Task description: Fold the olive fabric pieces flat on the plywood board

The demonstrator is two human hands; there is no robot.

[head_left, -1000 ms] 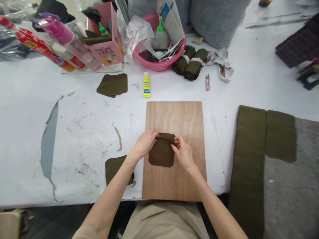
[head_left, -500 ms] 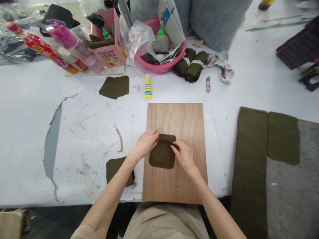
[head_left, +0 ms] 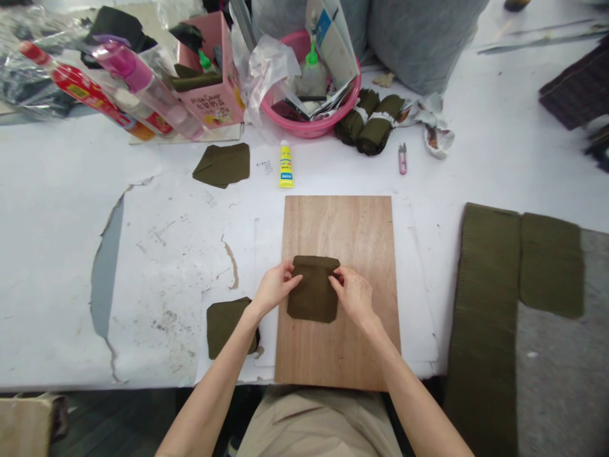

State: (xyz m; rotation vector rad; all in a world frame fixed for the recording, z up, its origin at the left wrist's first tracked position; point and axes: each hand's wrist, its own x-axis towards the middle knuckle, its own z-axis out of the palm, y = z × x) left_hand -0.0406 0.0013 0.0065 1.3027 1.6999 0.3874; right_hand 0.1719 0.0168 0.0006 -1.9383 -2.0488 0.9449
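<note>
An olive-green fabric piece (head_left: 313,295) with cut-off corners lies on a wooden board (head_left: 340,355) in front of me. Its upper edge shows a band like a fold. My left hand (head_left: 275,287) pinches the piece's left edge near the top, thumb lying over the cloth. On the opposite edge, my right hand (head_left: 354,293) grips the cloth between thumb and fingers. Left of the board, partly behind my left forearm, rests a small stack of similar olive pieces (head_left: 226,327).
Beyond the board lie a yellow glue tube (head_left: 286,166), pink thread snips (head_left: 403,158) and more olive pieces (head_left: 223,164). A pink basket (head_left: 314,129), rolled olive cloth (head_left: 378,127) and bottles (head_left: 95,92) stand at the back. Long olive fabric (head_left: 485,317) covers the right side.
My left hand has shifted from the top left corner slightly down the left edge, its thumb now on the cloth. The top band lies flatter. The view has shifted slightly.
</note>
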